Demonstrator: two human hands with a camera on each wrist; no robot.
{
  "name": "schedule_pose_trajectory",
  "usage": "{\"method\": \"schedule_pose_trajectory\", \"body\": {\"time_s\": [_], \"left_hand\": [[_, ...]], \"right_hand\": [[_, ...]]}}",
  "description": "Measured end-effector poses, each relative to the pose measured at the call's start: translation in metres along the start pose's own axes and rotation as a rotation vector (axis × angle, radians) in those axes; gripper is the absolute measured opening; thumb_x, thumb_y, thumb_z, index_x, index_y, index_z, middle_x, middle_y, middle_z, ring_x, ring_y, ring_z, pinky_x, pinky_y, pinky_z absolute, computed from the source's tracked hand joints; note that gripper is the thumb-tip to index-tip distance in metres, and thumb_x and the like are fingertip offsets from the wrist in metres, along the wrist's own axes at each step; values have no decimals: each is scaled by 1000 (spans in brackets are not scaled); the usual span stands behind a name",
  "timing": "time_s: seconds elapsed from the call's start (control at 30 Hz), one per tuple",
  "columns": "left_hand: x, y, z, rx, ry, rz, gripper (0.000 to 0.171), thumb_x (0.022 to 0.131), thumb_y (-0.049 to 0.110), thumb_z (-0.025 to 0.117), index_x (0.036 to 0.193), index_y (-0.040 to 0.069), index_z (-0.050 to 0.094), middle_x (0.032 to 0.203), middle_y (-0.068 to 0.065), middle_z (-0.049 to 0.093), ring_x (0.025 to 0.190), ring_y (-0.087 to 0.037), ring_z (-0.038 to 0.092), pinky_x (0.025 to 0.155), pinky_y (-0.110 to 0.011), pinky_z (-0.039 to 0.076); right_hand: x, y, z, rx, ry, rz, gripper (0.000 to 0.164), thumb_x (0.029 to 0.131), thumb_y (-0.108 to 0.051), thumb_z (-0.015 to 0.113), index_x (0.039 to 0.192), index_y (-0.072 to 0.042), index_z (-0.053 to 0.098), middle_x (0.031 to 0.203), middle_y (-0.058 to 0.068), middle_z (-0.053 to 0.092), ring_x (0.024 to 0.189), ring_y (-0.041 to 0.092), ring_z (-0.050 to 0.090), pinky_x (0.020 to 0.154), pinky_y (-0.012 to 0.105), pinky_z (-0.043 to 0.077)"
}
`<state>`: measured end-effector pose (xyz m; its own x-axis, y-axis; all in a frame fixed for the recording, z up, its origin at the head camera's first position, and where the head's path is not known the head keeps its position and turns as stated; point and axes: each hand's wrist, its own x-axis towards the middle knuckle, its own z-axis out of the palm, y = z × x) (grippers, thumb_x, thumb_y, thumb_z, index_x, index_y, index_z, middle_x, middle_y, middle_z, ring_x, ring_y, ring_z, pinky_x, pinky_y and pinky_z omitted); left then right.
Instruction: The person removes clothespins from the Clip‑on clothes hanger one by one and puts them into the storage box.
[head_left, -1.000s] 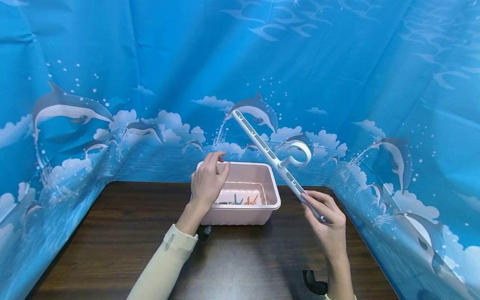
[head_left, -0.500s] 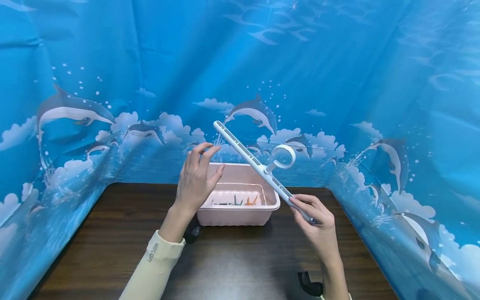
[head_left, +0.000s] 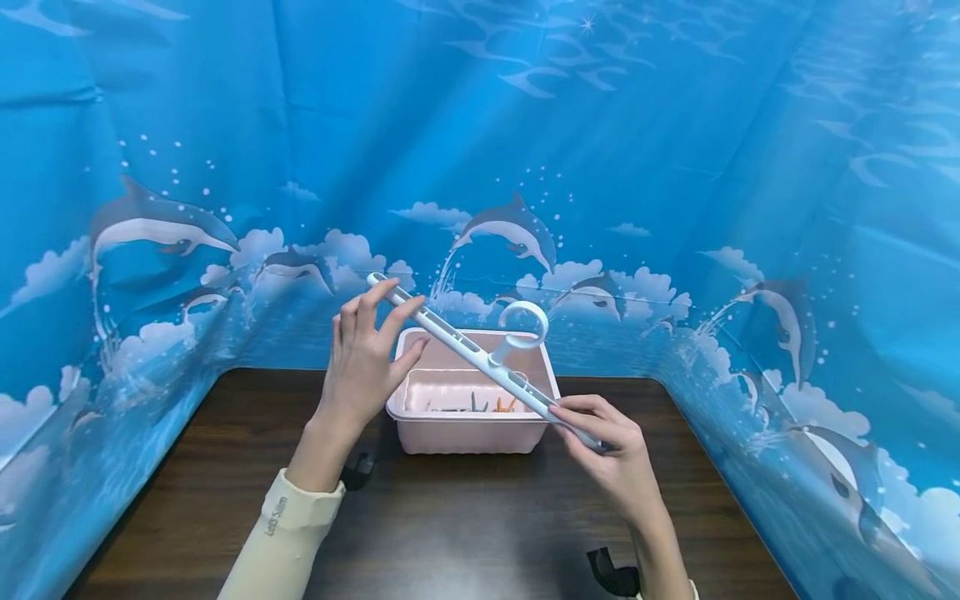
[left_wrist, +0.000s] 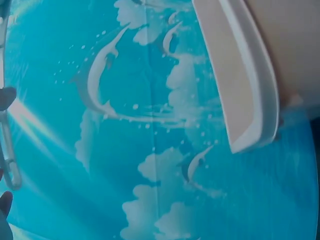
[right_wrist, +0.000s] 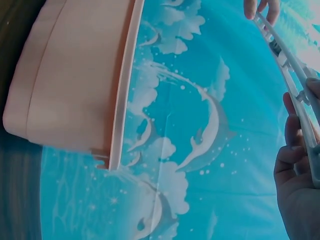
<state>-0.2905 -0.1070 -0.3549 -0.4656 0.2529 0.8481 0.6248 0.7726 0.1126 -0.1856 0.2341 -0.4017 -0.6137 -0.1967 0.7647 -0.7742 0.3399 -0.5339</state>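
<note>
A pale plastic hanger (head_left: 468, 350) with a slotted bar and a round ring hook slants above the pink plastic bin. My right hand (head_left: 611, 437) pinches its lower right end between thumb and fingers. At the upper left end, the fingertips of my left hand (head_left: 360, 358) lie against the bar, fingers spread and thumb apart from it. In the right wrist view the hanger (right_wrist: 295, 90) runs up from my right hand (right_wrist: 295, 200) to the left fingertips (right_wrist: 250, 9). Only the bar's edge (left_wrist: 11, 150) shows in the left wrist view.
The bin (head_left: 472, 437) stands on the dark wooden table (head_left: 457, 517), holding an orange clip (head_left: 505, 406) and a grey-green clip (head_left: 477, 404). A blue dolphin-print curtain (head_left: 420, 125) surrounds the table's back and sides. Black wrist straps (head_left: 613, 573) show near my wrists.
My right hand has brought the hanger left and down, tilting it flatter. My left hand has moved left from over the bin, and its fingertips now meet the hanger's upper end.
</note>
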Motion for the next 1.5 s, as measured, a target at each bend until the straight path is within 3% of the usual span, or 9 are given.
{"method": "schedule_pose_trajectory", "body": {"time_s": [0.17, 0.33, 0.57, 0.8, 0.9, 1.0, 1.17, 1.33, 1.5], "left_hand": [[2, -4, -14, 43, -41, 11, 53, 84, 23, 95, 130, 10, 73, 161, -18, 44, 142, -41, 37, 113, -63, 33], [1, -7, -24, 54, -32, 16, 52, 81, 25, 98, 124, 9, 76, 142, -15, 66, 138, -39, 54, 116, -64, 33], [-9, -5, -31, 95, -68, 2, 52, 79, 29, 98, 123, 10, 77, 130, -14, 72, 127, -38, 60, 105, -62, 39], [-12, -6, -47, 139, -130, 22, 44, 79, 36, 97, 113, 13, 80, 114, -11, 74, 109, -35, 62, 100, -61, 40], [-13, -3, -54, 151, -185, 20, 43, 78, 39, 97, 108, 13, 80, 106, -9, 74, 103, -33, 62, 99, -61, 42], [-20, 1, -61, 153, -250, 4, 42, 78, 38, 98, 107, 13, 81, 104, -8, 74, 99, -31, 62, 100, -61, 45], [-34, 9, -70, 152, -380, -20, 42, 78, 44, 97, 103, 15, 80, 96, -4, 74, 90, -25, 59, 91, -51, 51], [-43, 16, -75, 108, -557, -76, 37, 76, 51, 96, 89, 24, 74, 82, 7, 66, 76, -14, 50, 70, -33, 45], [-57, 20, -78, 1, -731, -222, 33, 78, 51, 94, 84, 30, 71, 80, 11, 61, 72, -10, 47, 63, -28, 41]], "right_hand": [[4, -3, 3, 2, -42, -33, 42, 87, 19, 77, 121, -3, 81, 117, 13, 74, 102, 15, 68, 77, 19, 56], [7, -5, 4, -25, -75, -43, 41, 87, 16, 79, 123, -4, 81, 118, 12, 75, 101, 17, 69, 79, 19, 56], [6, -9, -3, -257, -112, -122, 51, 82, 7, 87, 128, -14, 80, 120, 3, 77, 102, 17, 71, 93, 14, 53], [8, -14, -9, -399, -144, -79, 44, 93, -9, 86, 135, -20, 77, 127, 0, 76, 110, 19, 73, 102, 10, 50], [7, -15, -11, -465, -149, -73, 53, 85, -3, 90, 134, -20, 77, 126, 0, 77, 110, 20, 75, 100, 16, 55], [4, -14, -13, -526, -159, -88, 61, 79, 0, 93, 134, -20, 77, 124, -1, 78, 107, 20, 76, 92, 30, 62], [-6, -11, -14, -555, -178, -63, 58, 78, -3, 95, 131, -22, 79, 119, -5, 79, 103, 17, 76, 83, 42, 65], [-22, -8, -15, -440, -243, 46, 48, 83, -3, 91, 126, -21, 80, 118, -7, 80, 101, 12, 76, 81, 36, 65], [-40, -1, -10, -269, -338, 182, 42, 89, 0, 86, 126, -19, 80, 117, -7, 80, 98, 6, 75, 81, 28, 64]]}}
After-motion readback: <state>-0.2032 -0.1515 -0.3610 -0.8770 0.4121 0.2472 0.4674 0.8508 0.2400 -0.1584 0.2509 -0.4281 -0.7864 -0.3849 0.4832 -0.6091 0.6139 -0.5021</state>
